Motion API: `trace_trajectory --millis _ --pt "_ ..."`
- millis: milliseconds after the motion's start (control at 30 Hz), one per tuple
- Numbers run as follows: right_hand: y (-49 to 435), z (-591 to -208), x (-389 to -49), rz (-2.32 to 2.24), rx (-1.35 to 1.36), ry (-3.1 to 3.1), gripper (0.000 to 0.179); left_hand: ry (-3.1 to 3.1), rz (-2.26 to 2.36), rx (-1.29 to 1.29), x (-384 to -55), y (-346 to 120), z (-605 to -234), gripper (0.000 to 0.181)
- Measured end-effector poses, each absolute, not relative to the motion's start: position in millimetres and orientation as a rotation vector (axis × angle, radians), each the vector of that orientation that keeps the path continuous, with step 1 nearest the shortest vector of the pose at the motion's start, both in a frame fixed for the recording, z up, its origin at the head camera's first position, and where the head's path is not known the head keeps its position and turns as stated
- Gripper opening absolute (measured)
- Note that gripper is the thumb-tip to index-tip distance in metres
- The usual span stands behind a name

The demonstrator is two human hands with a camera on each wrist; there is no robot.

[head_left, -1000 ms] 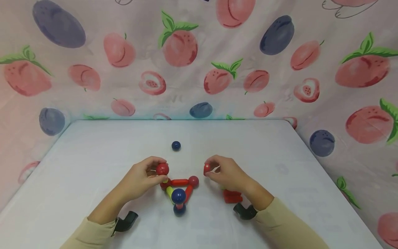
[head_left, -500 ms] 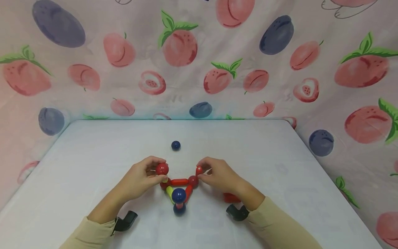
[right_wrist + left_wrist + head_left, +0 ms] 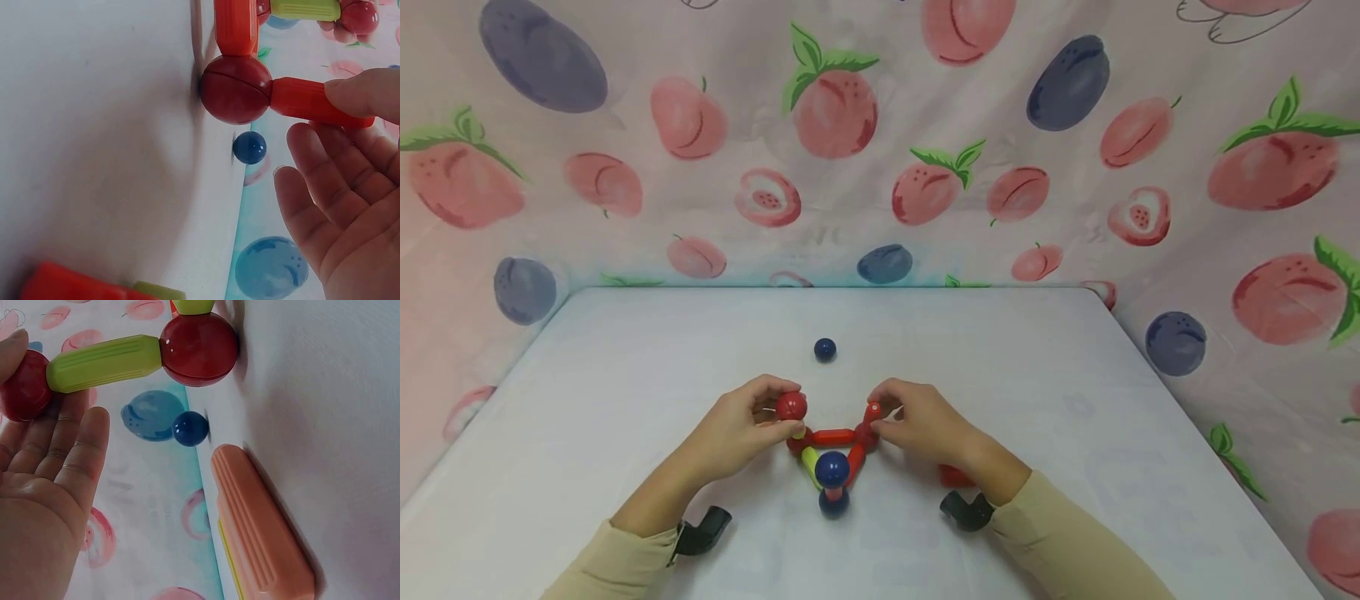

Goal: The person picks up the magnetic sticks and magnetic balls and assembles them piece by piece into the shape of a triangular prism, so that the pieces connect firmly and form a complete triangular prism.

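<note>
A triangle of magnetic rods and balls lies on the table, with a red rod (image 3: 833,437) along its far side. My left hand (image 3: 741,429) holds a red ball (image 3: 25,387) that tops an upright yellow-green rod (image 3: 106,362). That rod stands on the left corner's red ball (image 3: 199,349). On the right, my right hand (image 3: 928,425) pinches the upper end of a red rod (image 3: 306,100). Its lower end meets the right corner's red ball (image 3: 234,90). At the near corner, a blue ball (image 3: 832,470) sits atop a short upright rod on a lower blue ball (image 3: 833,502).
A loose blue ball (image 3: 825,349) lies beyond the triangle. Red rods (image 3: 957,476) lie partly hidden under the right wrist, with a yellow-green piece (image 3: 159,291) beside them. An orange rod (image 3: 262,525) rests on the table in the left wrist view. A fruit-print cloth (image 3: 835,208) hangs behind.
My right hand has moved left with the red rod and brought it down onto the right corner's red ball. The left hand has stayed in place holding its red ball.
</note>
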State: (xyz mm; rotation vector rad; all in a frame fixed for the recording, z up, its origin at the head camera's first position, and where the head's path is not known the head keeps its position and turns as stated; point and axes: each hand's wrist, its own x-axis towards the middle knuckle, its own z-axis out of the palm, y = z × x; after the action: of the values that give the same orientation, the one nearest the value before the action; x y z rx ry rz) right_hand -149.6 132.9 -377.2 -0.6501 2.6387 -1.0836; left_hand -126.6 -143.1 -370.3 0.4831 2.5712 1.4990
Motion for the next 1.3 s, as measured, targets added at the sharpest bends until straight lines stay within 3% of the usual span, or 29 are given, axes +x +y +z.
trace_trajectory --millis 467,667,933,1300 --pt "124.2 -372.6 -149.4 -1.037 -0.683 2.614 0.026 2.565 1.513 0.490 -125.6 -144.2 -370.2 0.046" --pt "134.5 -369.1 -156.3 -1.006 -0.676 2.570 0.042 2.566 1.518 0.502 -125.5 -144.6 -370.7 0.045" --pt "143.4 -358.6 -191.0 -0.914 -0.754 2.614 0.043 2.559 1.526 0.531 -125.9 -144.7 -371.1 0.045" --pt "110.1 -359.6 -242.4 -0.750 -0.704 2.622 0.050 2.552 1.520 0.502 -127.2 -144.0 -370.6 0.046"
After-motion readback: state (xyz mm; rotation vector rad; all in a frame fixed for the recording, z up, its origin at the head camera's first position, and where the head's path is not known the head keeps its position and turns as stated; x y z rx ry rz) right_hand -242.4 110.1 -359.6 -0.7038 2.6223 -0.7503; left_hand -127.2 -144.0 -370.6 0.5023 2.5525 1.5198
